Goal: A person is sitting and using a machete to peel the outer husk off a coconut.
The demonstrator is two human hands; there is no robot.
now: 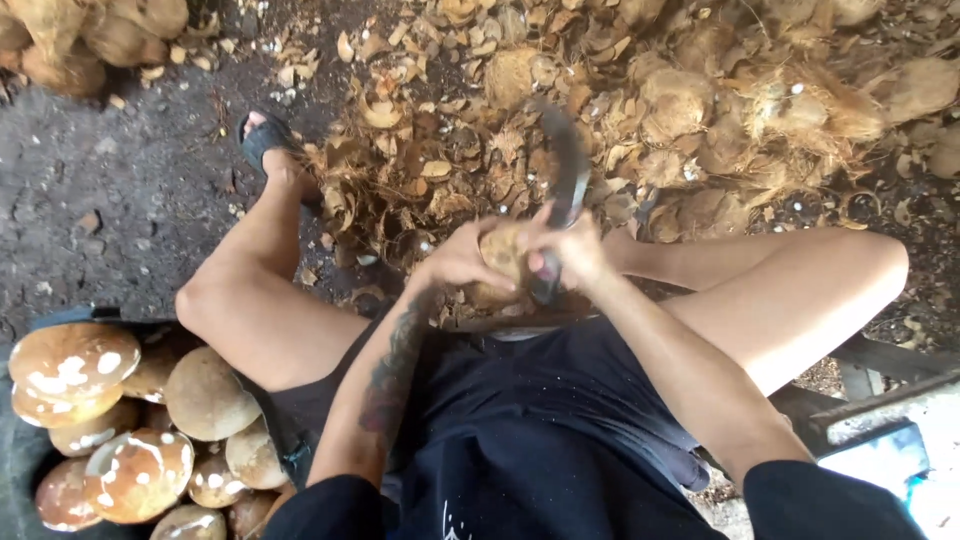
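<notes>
Head view — tub (40, 330) of peeled coconuts (205, 395)

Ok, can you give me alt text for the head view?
Seated person's left hand grips a coconut over the lap while the right hand holds a curved blade against it. Husk scraps cover the ground ahead; peeled coconuts are piled at lower left.

The curved knife blade (570, 165) was motion-blurred; its edge could not be resolved. The knife handle was hidden inside the right hand (572, 252). The left hand (462, 258) covered most of the coconut (500, 250). The pile of peeled coconuts (120, 430) was cut off by the left and bottom edges.
</notes>
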